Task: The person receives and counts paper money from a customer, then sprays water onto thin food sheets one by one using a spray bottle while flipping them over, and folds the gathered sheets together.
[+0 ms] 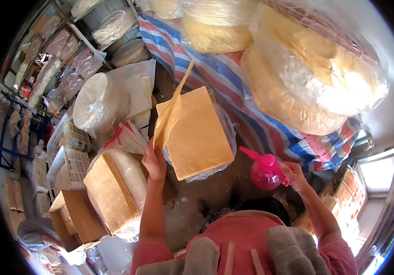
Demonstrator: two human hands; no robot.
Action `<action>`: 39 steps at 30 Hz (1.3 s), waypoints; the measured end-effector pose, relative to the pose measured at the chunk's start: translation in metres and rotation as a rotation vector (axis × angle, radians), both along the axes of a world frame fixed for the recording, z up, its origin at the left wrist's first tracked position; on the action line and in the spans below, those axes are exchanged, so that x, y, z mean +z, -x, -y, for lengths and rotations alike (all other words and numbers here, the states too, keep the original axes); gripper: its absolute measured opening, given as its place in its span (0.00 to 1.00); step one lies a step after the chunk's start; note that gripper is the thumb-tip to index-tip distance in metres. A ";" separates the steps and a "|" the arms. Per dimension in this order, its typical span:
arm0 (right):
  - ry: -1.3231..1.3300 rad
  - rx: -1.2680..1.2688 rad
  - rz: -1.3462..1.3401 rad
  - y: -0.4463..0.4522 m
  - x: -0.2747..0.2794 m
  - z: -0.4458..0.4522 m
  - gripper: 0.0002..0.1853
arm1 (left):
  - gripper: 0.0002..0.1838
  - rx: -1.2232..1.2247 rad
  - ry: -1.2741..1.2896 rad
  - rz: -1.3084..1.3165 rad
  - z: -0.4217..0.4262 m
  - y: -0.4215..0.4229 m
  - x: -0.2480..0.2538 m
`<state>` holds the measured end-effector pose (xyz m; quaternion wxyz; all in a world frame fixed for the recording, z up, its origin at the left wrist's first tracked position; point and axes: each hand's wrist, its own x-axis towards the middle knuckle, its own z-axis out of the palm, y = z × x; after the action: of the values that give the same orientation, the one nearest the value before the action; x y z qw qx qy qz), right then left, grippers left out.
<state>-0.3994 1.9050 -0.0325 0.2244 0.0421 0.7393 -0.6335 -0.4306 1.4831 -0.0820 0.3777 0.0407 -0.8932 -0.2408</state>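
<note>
My left hand (153,160) is closed on the left edge of a thin tan sheet (170,120), which is lifted and folded up, one corner pointing away from me. Beneath it lies a stack of the same tan sheets (201,137), squared up on clear plastic that shows along its right and near sides. To the right, my right hand (292,175) grips a bright pink spray bottle (266,173) by its handle side. The bottle's spout points left toward the stack, apart from it. Fingers of both hands are partly hidden.
Large plastic-wrapped round stacks (298,78) stand on a striped tarp (224,73) ahead. At left are another tan stack (112,192), a cardboard box (77,220), white plastic baskets (68,167) and loaded shelves (64,46). Another person's grey sleeve (36,233) shows at lower left.
</note>
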 end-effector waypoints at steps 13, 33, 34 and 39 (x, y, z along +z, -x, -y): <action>-0.069 -0.058 0.086 0.006 -0.018 0.002 0.23 | 0.19 -0.527 0.265 0.230 -0.091 -0.062 -0.128; -0.078 -0.212 0.170 -0.019 -0.047 -0.028 0.22 | 0.46 -0.485 0.592 0.788 -0.079 -0.041 -0.145; -0.080 -0.217 0.171 -0.020 -0.047 -0.027 0.22 | 0.49 -0.504 0.503 0.812 -0.081 -0.036 -0.145; -0.063 -0.182 0.161 -0.024 -0.053 -0.029 0.23 | 0.48 -0.506 0.611 0.940 -0.081 -0.017 -0.178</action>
<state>-0.3755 1.9340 -0.0857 0.2231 0.1667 0.7315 -0.6223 -0.4133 1.5644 -0.2596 -0.1310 -0.1806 -0.9747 -0.0122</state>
